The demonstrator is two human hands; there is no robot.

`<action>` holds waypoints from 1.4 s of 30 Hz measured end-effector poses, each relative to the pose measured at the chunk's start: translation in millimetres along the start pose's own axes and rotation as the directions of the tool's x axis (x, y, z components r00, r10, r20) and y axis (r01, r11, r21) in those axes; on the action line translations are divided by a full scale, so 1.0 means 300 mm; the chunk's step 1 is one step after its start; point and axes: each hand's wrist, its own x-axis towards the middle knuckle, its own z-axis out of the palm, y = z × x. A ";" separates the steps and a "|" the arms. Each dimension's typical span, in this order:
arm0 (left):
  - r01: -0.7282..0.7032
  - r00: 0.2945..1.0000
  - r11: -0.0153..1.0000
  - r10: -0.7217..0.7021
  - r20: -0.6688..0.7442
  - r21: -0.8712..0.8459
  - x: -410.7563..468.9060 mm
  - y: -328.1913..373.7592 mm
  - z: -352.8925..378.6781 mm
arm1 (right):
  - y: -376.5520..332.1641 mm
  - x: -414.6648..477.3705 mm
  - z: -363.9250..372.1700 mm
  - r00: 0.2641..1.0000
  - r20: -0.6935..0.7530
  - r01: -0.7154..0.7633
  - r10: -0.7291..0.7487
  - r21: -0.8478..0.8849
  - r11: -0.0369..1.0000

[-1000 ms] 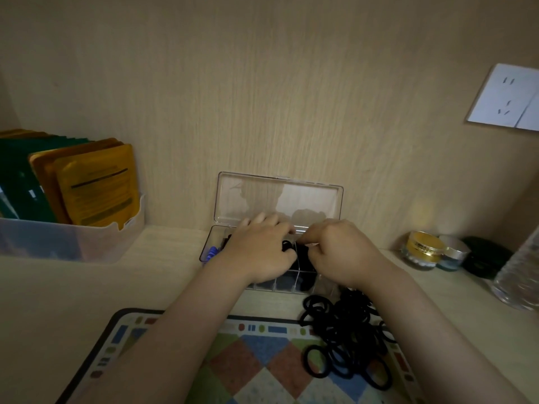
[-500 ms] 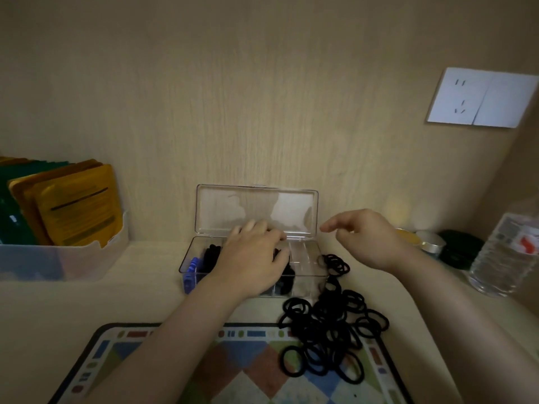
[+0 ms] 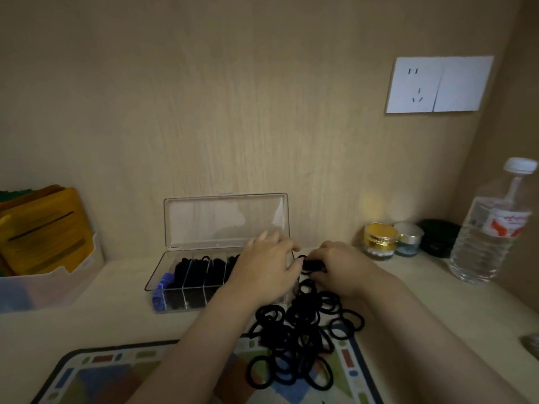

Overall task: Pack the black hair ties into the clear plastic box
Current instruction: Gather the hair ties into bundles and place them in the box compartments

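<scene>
Head cam: right hand [image 3: 341, 269] fingers clenched on some black hair ties [image 3: 313, 265] just beside the clear plastic box [image 3: 224, 220], left hand [image 3: 262, 269] over its right end, can't tell its grip, loose pile [image 3: 294, 339] on the tabletop.

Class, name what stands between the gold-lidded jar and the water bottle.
Head view: a small silver-lidded jar, then a dark round case, sit between the gold-lidded jar and the water bottle.

box [image 3: 224, 221] end behind left hand [image 3: 264, 269], mat [image 3: 96, 374] cropped
</scene>
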 end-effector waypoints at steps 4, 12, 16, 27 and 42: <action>-0.005 1.000 0.998 0.005 -0.003 -0.056 -0.003 -0.017 -0.008 | 0.001 0.016 -0.002 0.999 -0.051 -0.020 0.021 0.017 1.000; -0.014 1.000 0.941 0.006 -0.025 -0.339 -0.004 -0.007 -0.019 | -0.022 -0.032 -0.158 0.998 -0.060 0.021 0.009 0.482 0.876; 0.070 0.997 0.760 -0.077 0.018 -0.646 0.009 0.007 -0.044 | -0.062 -0.057 -0.204 0.999 -0.006 0.044 -0.054 0.671 0.741; 0.310 0.916 0.594 -0.395 0.066 -0.742 0.011 0.005 -0.117 | -0.036 -0.038 -0.149 0.992 -0.034 -0.090 0.121 0.480 0.873; 0.265 0.962 0.762 -0.254 0.103 -0.591 -0.007 -0.035 -0.120 | -0.039 -0.002 -0.001 0.999 -0.046 0.008 0.005 0.275 0.961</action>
